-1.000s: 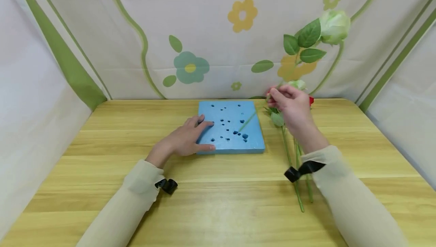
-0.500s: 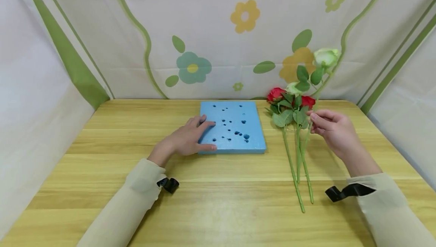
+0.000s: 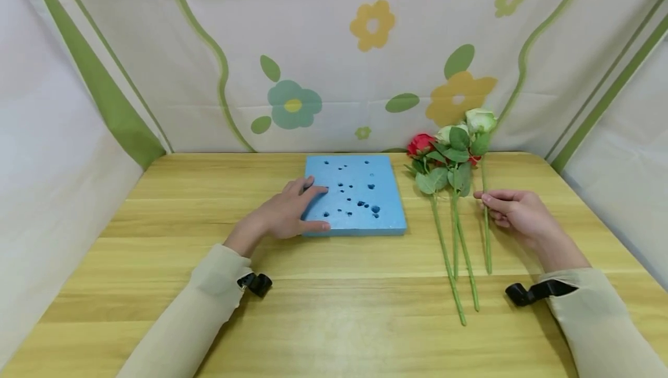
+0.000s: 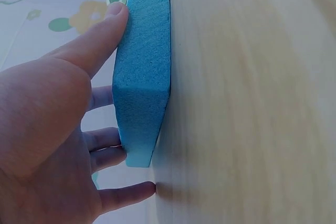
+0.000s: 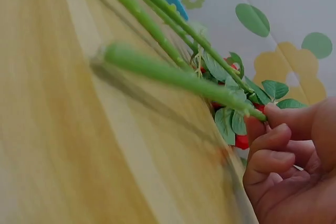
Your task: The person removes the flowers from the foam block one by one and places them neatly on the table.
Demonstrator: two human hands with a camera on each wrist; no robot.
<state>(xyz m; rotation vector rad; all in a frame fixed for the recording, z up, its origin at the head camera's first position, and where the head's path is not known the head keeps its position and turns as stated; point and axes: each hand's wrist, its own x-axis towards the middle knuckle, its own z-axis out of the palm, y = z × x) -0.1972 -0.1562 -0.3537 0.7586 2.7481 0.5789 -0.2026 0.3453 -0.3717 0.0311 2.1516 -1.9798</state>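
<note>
A blue foam block (image 3: 355, 163) with several holes in its top lies flat on the table. My left hand (image 3: 284, 213) rests on its left edge, fingers spread and fairly straight; in the left wrist view the thumb (image 4: 100, 40) lies along the block's side. At the right, my right hand (image 3: 522, 215) pinches the green stem of a pale green-white rose (image 3: 481, 120) between thumb and fingers. Seen in the right wrist view, that stem (image 5: 168, 80) runs out close over the wood. Left of it lie a red rose (image 3: 420, 145) and another pale rose (image 3: 443, 134), partly overlapped by leaves.
Bare stems (image 3: 447, 262) of the lying roses point toward the table's front. The wooden table (image 3: 334, 314) ends at the back against a white curtain (image 3: 323, 30) with printed flowers. Black camera straps (image 3: 540, 292) sit on both wrists.
My right hand has carried the pale rose from over the foam block rightward and down beside the other roses, its stem end now off the block. The left hand has stayed put.
</note>
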